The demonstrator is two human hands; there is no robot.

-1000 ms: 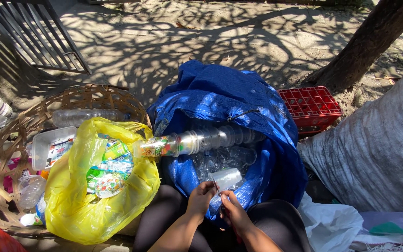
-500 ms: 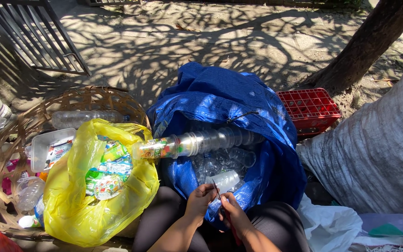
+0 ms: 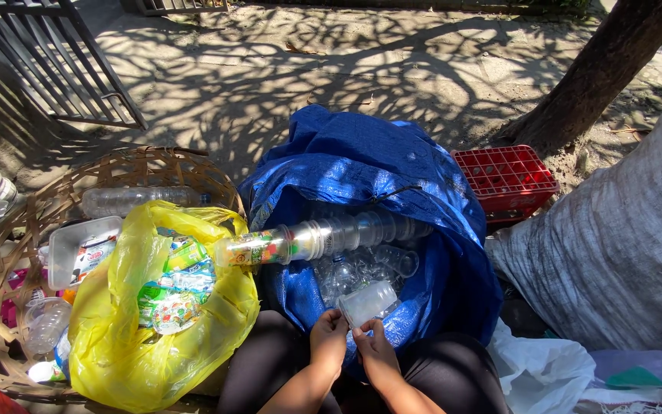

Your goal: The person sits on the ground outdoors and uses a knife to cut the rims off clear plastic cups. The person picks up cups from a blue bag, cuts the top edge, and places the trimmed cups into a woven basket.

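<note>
My left hand (image 3: 328,339) and my right hand (image 3: 375,353) are close together at the bottom middle, both gripping a clear plastic cup (image 3: 368,302) by its rim end. The cup lies on its side just over the near edge of a big blue sack (image 3: 362,165). Inside the sack lie several clear cups (image 3: 369,264). A long stack of nested clear cups (image 3: 323,238) rests across the sack's mouth, its left end reaching over a yellow plastic bag (image 3: 139,345) full of coloured cup lids and wrappers.
A woven basket (image 3: 17,230) at the left holds a clear bottle (image 3: 136,199), a plastic tray (image 3: 78,249) and cups. A red crate (image 3: 507,178) stands at the right by a tree trunk (image 3: 584,84). A grey sack (image 3: 622,245) fills the right side. A metal gate (image 3: 47,61) stands at the far left.
The cup in my hands has tilted and come a little closer to me, over the sack's near edge. My fingers have shifted on its rim.
</note>
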